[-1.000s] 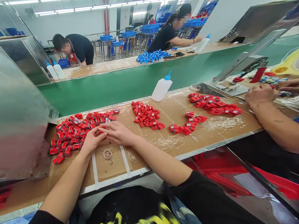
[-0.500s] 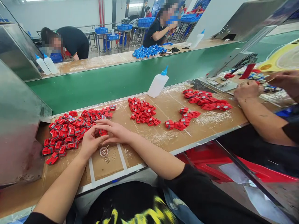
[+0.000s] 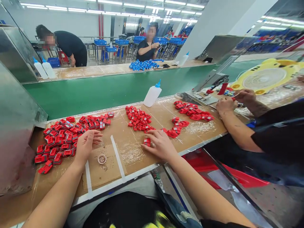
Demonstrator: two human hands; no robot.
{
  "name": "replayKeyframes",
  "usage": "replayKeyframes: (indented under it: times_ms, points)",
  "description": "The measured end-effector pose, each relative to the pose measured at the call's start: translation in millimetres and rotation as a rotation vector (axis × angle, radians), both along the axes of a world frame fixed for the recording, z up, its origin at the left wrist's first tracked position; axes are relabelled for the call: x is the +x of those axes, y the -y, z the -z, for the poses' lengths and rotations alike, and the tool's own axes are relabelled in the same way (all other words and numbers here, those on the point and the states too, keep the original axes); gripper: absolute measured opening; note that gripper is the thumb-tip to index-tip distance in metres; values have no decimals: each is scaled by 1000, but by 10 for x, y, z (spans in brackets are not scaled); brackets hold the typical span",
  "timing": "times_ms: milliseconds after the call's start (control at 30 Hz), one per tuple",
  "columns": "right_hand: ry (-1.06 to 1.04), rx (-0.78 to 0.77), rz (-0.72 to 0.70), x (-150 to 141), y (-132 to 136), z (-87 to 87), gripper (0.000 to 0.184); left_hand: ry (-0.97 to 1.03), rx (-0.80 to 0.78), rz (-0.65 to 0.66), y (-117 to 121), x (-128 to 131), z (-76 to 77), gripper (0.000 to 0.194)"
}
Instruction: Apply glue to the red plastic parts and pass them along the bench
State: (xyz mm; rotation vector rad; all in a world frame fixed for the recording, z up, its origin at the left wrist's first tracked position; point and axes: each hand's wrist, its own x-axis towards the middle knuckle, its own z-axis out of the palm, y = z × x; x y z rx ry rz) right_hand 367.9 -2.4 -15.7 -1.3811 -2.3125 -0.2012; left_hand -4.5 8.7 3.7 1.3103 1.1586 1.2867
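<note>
The scene is bright and evenly lit, with rows of white ceiling strip lights (image 3: 111, 4) running overhead from 10 to 2 o'clock. The cool light comes from above, so shadows stay soft and faint, such as the slight one under the right hand (image 3: 160, 145). Pale glare streaks the plastic film (image 3: 133, 155) on the workbench at 6 o'clock, and the steel guard panel (image 3: 16, 110) at 9 o'clock shines with a hazy sheen. A transparent pane (image 3: 273, 31) at 2 o'clock mirrors the lights. Wide-angle distortion bends the green conveyor belt (image 3: 95, 91) and stretches the frame's edges. The red plastic parts (image 3: 57, 142) look fairly crisp, while far-off detail at 12 o'clock turns soft.
</note>
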Motion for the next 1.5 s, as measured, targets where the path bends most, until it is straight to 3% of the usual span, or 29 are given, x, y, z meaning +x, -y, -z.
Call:
replayKeyframes:
  times_ms: [100, 267, 367, 467, 567, 667, 733, 833, 933, 1000, 1133, 1267, 1367, 1500]
  points:
    - [-99, 31, 50, -291, -268, -100, 42, -56, 11, -25, 5, -5, 0, 45]
    - [-183, -245, -106, -1443, -1073, -141, 21, -162, -31, 54, 6, -1, 2, 44]
    - [-180, -300, -120, -1718, -1325, -74, 12, -140, -104, 123, -8, 1, -6, 49]
    - [-301, -277, -198, -1633, -1252, -50, 18, -91, -186, 139, -23, 9, -2, 55]
    - [-569, -310, -507, -1517, -1015, -129, 33, 29, -287, 141, -33, 15, 6, 62]
    - [-613, -299, -723, -1525, -795, -248, 34, 123, -338, 267, -40, 1, 8, 64]
    - [-581, -236, -746, -1544, -693, -298, 35, 109, -338, 307, -48, -19, 16, 62]
    - [-516, -197, -755, -1523, -585, -290, 28, -77, -281, 204, -60, -47, 54, 61]
    - [-281, -333, -823, -1504, -492, -221, 38, -410, -171, 96, -59, -56, 107, 56]
    - [-137, -424, -846, -1534, -438, -181, 44, -534, -136, 93, -56, -51, 131, 53]
    - [-105, -502, -912, -1643, -390, -156, 39, -534, -136, 104, -66, -38, 139, 50]
    - [-250, -659, -1023, -1651, -434, -148, 40, -498, -129, 125, -84, -41, 144, 52]
    - [-475, -727, -956, -1608, -499, -118, 42, -470, -134, 154, -83, -44, 164, 50]
    - [-750, -617, -628, -1616, -586, -37, 46, -473, -148, 158, -74, -36, 179, 48]
